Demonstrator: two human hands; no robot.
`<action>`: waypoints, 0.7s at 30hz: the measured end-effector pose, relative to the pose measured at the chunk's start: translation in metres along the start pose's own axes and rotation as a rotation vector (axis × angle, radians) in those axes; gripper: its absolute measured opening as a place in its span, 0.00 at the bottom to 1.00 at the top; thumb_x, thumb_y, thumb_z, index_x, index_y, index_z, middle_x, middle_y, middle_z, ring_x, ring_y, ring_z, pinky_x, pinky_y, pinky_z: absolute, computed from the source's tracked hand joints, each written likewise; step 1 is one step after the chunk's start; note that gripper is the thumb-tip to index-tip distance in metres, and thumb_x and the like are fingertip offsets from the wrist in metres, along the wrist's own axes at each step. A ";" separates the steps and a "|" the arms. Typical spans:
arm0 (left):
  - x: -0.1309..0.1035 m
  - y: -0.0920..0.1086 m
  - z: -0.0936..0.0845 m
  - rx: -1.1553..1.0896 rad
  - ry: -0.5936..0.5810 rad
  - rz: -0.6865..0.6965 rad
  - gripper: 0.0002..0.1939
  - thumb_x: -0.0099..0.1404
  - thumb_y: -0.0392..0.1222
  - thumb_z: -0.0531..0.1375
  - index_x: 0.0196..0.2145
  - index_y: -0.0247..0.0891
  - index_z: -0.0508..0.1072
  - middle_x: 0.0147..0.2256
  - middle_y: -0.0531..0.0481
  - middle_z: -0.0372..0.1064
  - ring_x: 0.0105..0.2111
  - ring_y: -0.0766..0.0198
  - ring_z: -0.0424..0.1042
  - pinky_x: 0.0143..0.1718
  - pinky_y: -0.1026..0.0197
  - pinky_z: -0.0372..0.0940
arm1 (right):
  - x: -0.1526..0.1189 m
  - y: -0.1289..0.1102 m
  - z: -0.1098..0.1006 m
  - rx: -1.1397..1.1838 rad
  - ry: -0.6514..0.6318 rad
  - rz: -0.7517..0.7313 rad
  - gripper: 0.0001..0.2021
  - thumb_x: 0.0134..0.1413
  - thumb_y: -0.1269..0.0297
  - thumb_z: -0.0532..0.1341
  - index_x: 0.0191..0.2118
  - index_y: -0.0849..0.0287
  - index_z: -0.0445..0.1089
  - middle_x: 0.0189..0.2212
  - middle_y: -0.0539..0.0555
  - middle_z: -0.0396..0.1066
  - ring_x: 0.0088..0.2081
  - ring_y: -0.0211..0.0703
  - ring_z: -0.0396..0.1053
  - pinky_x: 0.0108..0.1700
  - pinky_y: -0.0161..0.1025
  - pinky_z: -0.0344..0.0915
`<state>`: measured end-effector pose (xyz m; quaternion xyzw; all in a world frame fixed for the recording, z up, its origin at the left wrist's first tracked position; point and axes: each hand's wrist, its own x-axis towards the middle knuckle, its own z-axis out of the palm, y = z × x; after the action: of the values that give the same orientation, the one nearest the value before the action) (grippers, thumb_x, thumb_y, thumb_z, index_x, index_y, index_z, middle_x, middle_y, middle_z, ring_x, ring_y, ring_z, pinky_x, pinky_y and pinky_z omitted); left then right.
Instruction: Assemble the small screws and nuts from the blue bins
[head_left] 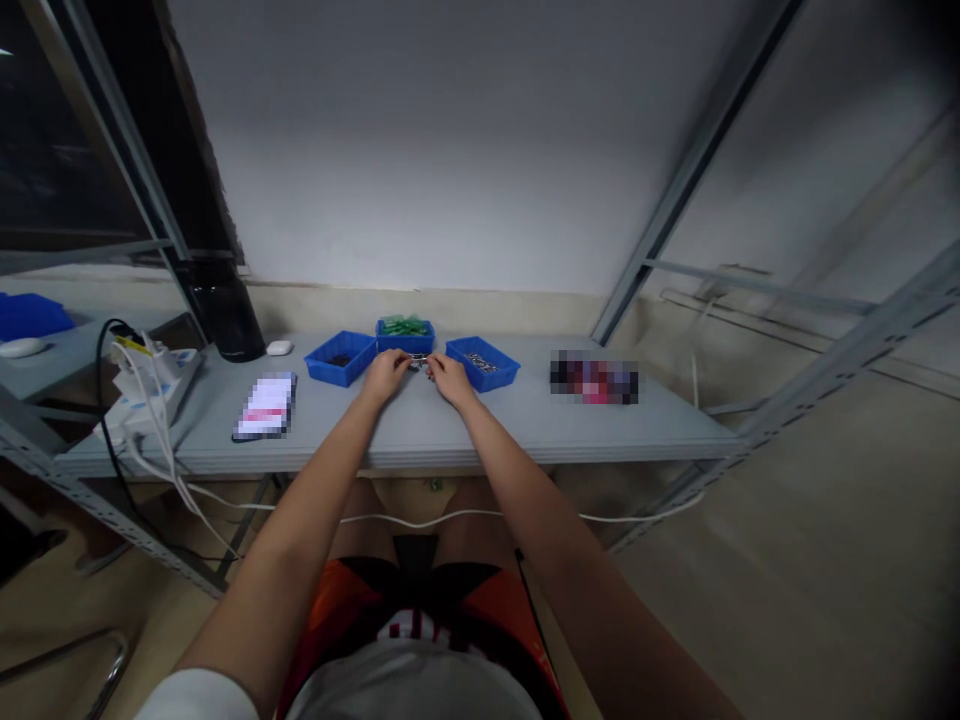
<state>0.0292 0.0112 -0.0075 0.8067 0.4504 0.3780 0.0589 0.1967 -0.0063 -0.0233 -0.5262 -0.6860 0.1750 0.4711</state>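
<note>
My left hand (387,374) and my right hand (448,378) meet over the middle of the grey shelf table. Between their fingertips is a small shiny metal piece (419,357), too small for me to tell its kind. Both hands have their fingers pinched on it. Left of my left hand stands a blue bin (319,372) with small dark parts inside. Just behind my hands a second blue bin (405,343) holds green pieces. By my right hand a third blue bin (504,377) contains several shiny metal parts.
A phone (265,405) lies on the left, near a white earphone case (279,348) and a black cylindrical container (227,315). A white power strip (161,390) with cables sits at the left end. A blurred-out object (594,378) lies right. A white cable (420,524) hangs below the front edge.
</note>
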 end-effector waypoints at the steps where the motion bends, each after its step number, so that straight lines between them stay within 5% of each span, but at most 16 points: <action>1: 0.000 -0.001 0.000 -0.019 0.007 -0.004 0.10 0.64 0.41 0.54 0.36 0.34 0.74 0.35 0.44 0.72 0.36 0.61 0.69 0.41 0.60 0.62 | 0.000 0.001 0.000 -0.005 -0.003 0.001 0.14 0.60 0.60 0.50 0.38 0.59 0.70 0.28 0.51 0.72 0.30 0.37 0.67 0.38 0.33 0.61; 9: 0.003 0.002 0.001 -0.229 0.078 -0.043 0.10 0.61 0.40 0.57 0.37 0.34 0.74 0.36 0.46 0.74 0.36 0.63 0.70 0.41 0.62 0.64 | -0.006 -0.006 -0.002 -0.149 -0.144 -0.096 0.12 0.58 0.63 0.53 0.35 0.60 0.72 0.30 0.52 0.73 0.33 0.38 0.67 0.40 0.33 0.60; 17: 0.003 -0.003 0.002 -0.423 0.109 -0.143 0.15 0.59 0.45 0.59 0.39 0.31 0.76 0.38 0.41 0.75 0.37 0.60 0.73 0.41 0.60 0.65 | -0.005 -0.007 -0.002 -0.060 -0.041 -0.060 0.15 0.60 0.60 0.50 0.38 0.59 0.72 0.28 0.51 0.72 0.31 0.37 0.67 0.37 0.32 0.60; 21: 0.002 0.002 0.003 -0.418 0.022 -0.102 0.13 0.59 0.43 0.59 0.37 0.32 0.77 0.37 0.42 0.76 0.36 0.60 0.73 0.41 0.60 0.65 | -0.006 -0.009 -0.001 -0.100 -0.068 -0.069 0.14 0.60 0.62 0.51 0.38 0.59 0.72 0.27 0.51 0.72 0.30 0.37 0.67 0.37 0.32 0.60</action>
<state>0.0328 0.0122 -0.0077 0.7489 0.4030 0.4686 0.2390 0.1921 -0.0154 -0.0189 -0.5190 -0.7270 0.1420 0.4265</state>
